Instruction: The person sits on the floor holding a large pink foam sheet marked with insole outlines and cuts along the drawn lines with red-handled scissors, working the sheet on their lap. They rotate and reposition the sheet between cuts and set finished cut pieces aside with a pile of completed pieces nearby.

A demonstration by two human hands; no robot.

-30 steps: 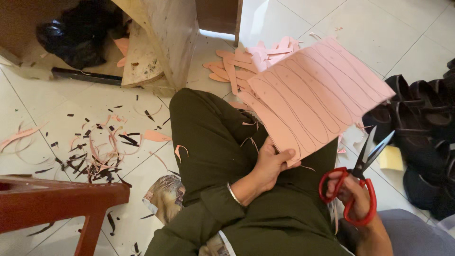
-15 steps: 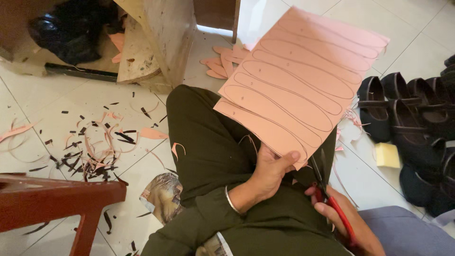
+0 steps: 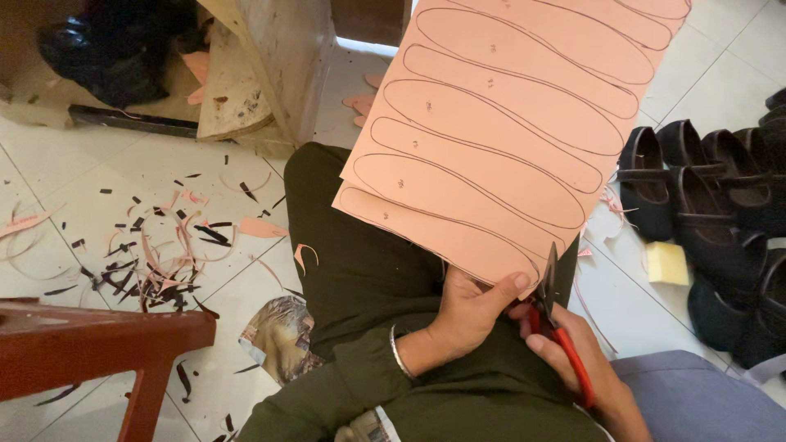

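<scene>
Thumb-up left hand (image 3: pixel 467 315) under pink sheet (image 3: pixel 508 123)

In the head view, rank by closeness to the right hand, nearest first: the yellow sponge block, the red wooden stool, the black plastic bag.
Measured from the right hand:
1. Yellow sponge block, on the floor tiles to its right, beside the black shoes.
2. Red wooden stool, far across at the left edge.
3. Black plastic bag, top-left corner.

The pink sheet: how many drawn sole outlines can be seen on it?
7 on the pink sheet, stacked from the bottom edge by the scissors up to the top, where the frame cuts it; more may be hidden.
</scene>
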